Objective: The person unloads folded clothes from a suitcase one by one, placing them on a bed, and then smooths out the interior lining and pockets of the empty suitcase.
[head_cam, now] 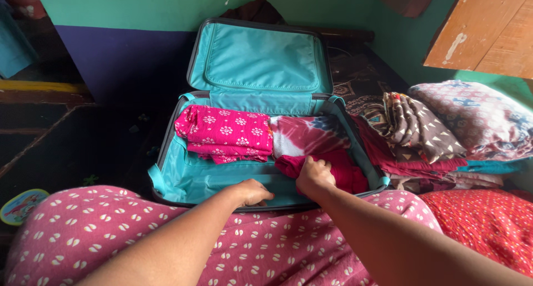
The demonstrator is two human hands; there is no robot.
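Note:
An open suitcase (177, 177) with teal lining lies in front of my knees, its lid propped upright against the wall. Inside, a folded pink cloth with white flowers (225, 131) sits at the left, a pink and white tie-dye cloth (308, 135) at the right. My right hand (313, 175) is shut on a folded dark red garment (347, 174) at the case's near right corner. My left hand (252, 191) rests with curled fingers on the near rim of the case, holding nothing that I can see.
A stack of folded clothes (413, 133) lies just right of the suitcase, with a patterned pillow (477, 116) behind it. A wooden panel (486, 28) hangs at the upper right. A small round colourful object (22, 205) lies on the dark floor at the left.

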